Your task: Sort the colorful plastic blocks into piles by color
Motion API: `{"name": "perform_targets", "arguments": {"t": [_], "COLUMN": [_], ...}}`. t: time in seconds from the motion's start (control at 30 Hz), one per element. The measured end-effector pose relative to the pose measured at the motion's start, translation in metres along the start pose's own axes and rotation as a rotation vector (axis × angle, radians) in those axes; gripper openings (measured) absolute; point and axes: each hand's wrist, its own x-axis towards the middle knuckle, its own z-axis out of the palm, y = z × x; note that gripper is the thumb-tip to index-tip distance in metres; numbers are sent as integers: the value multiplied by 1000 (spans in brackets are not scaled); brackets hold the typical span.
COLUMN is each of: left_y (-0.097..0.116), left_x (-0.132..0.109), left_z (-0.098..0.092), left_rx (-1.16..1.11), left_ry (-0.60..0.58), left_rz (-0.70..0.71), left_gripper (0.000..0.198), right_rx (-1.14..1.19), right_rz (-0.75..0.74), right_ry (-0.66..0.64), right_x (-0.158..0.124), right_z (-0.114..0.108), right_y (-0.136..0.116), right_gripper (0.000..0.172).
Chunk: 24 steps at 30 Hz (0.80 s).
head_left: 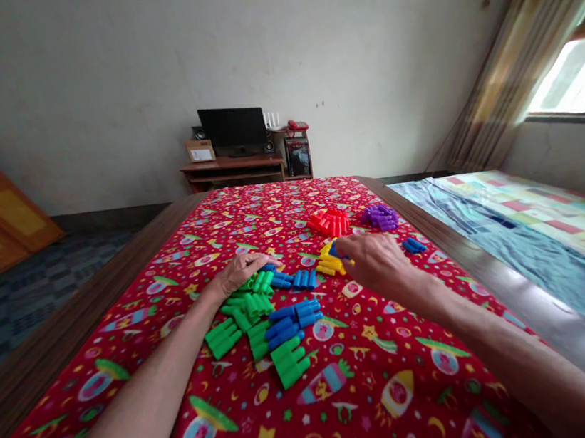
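Observation:
My left hand [245,271] rests over the far end of a mixed pile, fingers stretched to the right, their tips partly hidden. Beneath and in front of it lie several green building blocks [290,364], each with rounded pegs. Blue building blocks [305,280] lie among them and just to the right. My right hand [376,258] is closed, and a blue building block [334,249] shows at its fingertips. That block is above or against a small group of yellow building blocks [329,263], partly covered by the hand.
Red blocks [329,222] and purple blocks [380,217] form separate groups farther back. A small blue group [413,245] lies right of my right hand. The red patterned cloth [277,429] covers a wooden table [164,228]. Behind stands a desk with a monitor [233,127].

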Motion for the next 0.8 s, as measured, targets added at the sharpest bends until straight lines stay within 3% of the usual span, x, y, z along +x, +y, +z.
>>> {"name": "perform_targets", "arguments": {"t": [0.13, 0.23, 0.33, 0.4, 0.5, 0.6, 0.7, 0.8], "left_y": [-1, -3, -2, -2, -4, -7, -10, -10], "left_x": [1, 1, 0, -1, 0, 2, 3, 1], "left_z": [0, 1, 1, 1, 1, 1, 1, 1], "left_rx": [-17, -25, -18, -12, -27, -38, -24, -9], "left_ry": [4, 12, 21, 18, 14, 15, 8, 12], "left_rz": [11, 14, 11, 2, -10, -13, -19, -17], "left_gripper": [52, 52, 53, 53, 55, 58, 58, 57], "right_rx": [-92, -121, -105, -93, -76, 20, 153, 171], "right_rz": [282, 347, 363, 356, 315, 127, -345, -606], "right_ry": [-69, -243, -369, -333, -115, 59, 123, 151], "right_x": [11, 16, 19, 20, 19, 16, 13, 10], "right_z": [-13, 5, 21, 21, 11, 8, 27, 53], "right_y": [54, 86, 100, 98, 75, 31, -13, -34], "right_gripper": [31, 29, 26, 25, 30, 32, 29, 35]}}
